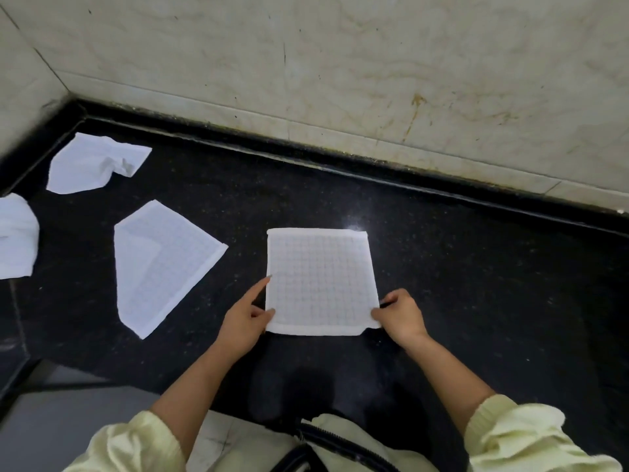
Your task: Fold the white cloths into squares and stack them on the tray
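A white checked cloth (pixel 320 281) lies flat as a near square on the black stone counter (pixel 476 284), right in front of me. My left hand (pixel 245 320) pinches its near left corner, with the forefinger stretched along the left edge. My right hand (pixel 400 315) grips its near right corner. Further left lie three more white cloths: one partly folded (pixel 160 264), one crumpled near the back corner (pixel 95 163), and one cut off by the left edge of the view (pixel 15 236). No tray is in view.
A stained marble wall (pixel 340 63) rises behind the counter and turns a corner at the far left. The counter's front edge drops off at the lower left (pixel 20 362). Pale yellow sleeves cover both my forearms.
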`<state>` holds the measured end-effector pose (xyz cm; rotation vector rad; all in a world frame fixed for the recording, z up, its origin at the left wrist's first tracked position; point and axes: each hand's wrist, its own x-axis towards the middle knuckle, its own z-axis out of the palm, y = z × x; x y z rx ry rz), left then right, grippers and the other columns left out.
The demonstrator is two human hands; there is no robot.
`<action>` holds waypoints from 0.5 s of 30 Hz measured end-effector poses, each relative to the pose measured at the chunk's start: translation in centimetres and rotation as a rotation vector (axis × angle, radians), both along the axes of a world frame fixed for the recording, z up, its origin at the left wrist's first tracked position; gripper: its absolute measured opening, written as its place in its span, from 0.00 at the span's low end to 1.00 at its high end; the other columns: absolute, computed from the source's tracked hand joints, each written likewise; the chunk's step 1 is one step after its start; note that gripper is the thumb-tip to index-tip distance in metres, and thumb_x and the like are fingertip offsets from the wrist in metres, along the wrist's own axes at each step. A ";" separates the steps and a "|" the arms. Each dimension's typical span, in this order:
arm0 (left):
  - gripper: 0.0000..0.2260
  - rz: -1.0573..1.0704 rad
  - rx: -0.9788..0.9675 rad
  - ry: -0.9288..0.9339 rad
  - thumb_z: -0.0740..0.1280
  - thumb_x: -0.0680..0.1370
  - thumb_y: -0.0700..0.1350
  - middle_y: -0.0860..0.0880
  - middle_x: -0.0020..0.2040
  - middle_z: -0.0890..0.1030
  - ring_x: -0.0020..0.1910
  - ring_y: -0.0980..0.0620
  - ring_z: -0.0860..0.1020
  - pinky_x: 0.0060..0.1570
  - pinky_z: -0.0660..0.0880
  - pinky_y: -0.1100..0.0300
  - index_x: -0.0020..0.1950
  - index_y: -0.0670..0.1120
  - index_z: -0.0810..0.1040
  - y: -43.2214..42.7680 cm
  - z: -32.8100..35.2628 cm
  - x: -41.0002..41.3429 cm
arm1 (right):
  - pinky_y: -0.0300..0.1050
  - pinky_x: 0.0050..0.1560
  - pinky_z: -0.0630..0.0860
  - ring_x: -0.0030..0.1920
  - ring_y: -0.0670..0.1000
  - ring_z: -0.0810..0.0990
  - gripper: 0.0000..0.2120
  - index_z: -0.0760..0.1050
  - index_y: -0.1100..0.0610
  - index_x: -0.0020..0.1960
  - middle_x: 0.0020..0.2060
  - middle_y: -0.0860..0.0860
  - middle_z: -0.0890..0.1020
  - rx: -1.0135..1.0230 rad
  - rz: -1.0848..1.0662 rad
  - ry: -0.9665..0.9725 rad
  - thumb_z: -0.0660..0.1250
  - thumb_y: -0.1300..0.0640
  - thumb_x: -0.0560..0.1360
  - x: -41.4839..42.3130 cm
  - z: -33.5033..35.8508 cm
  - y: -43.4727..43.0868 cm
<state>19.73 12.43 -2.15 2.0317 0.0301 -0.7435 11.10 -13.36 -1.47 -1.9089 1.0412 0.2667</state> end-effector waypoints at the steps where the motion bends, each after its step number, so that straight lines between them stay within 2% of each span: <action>1: 0.21 0.033 -0.062 0.068 0.65 0.79 0.39 0.43 0.45 0.83 0.45 0.50 0.82 0.45 0.78 0.61 0.69 0.57 0.71 0.0 0.3 0.3 | 0.39 0.32 0.72 0.39 0.50 0.78 0.13 0.72 0.59 0.54 0.46 0.55 0.80 0.073 -0.046 -0.045 0.69 0.64 0.71 -0.1 0.2 -0.2; 3: 0.12 0.097 -0.140 0.197 0.64 0.79 0.38 0.42 0.48 0.82 0.44 0.49 0.80 0.45 0.80 0.60 0.60 0.49 0.80 0.1 1.0 0.6 | 0.41 0.33 0.76 0.39 0.52 0.81 0.12 0.73 0.58 0.55 0.46 0.55 0.81 0.275 -0.134 -0.118 0.67 0.66 0.72 -0.3 0.7 -0.7; 6: 0.09 0.209 -0.236 0.354 0.64 0.79 0.39 0.45 0.48 0.81 0.41 0.50 0.79 0.46 0.80 0.58 0.52 0.45 0.84 0.0 1.6 1.4 | 0.40 0.33 0.79 0.35 0.52 0.85 0.10 0.80 0.59 0.51 0.41 0.56 0.84 0.543 -0.246 -0.134 0.63 0.67 0.74 0.1 1.7 -1.5; 8: 0.07 0.295 -0.327 0.428 0.67 0.77 0.39 0.45 0.48 0.79 0.42 0.50 0.78 0.45 0.80 0.57 0.51 0.42 0.84 -0.2 1.8 2.1 | 0.40 0.33 0.79 0.35 0.52 0.85 0.11 0.81 0.61 0.49 0.37 0.56 0.84 0.626 -0.294 -0.124 0.61 0.67 0.74 0.8 2.3 -2.0; 10: 0.07 0.379 -0.409 0.471 0.68 0.76 0.40 0.44 0.49 0.79 0.45 0.50 0.79 0.46 0.79 0.56 0.51 0.40 0.84 -0.6 2.0 2.9 | 0.41 0.34 0.80 0.39 0.54 0.86 0.11 0.80 0.64 0.50 0.38 0.58 0.86 0.700 -0.342 -0.152 0.61 0.66 0.74 1.7 2.6 -2.4; 15: 0.17 0.497 -0.589 0.527 0.56 0.76 0.35 0.40 0.55 0.82 0.56 0.46 0.80 0.53 0.77 0.54 0.58 0.38 0.80 -1.4 2.3 5.2 | 0.48 0.47 0.81 0.49 0.60 0.85 0.15 0.75 0.68 0.52 0.48 0.64 0.84 0.873 -0.465 -0.262 0.53 0.65 0.74 4.2 2.6 -3.1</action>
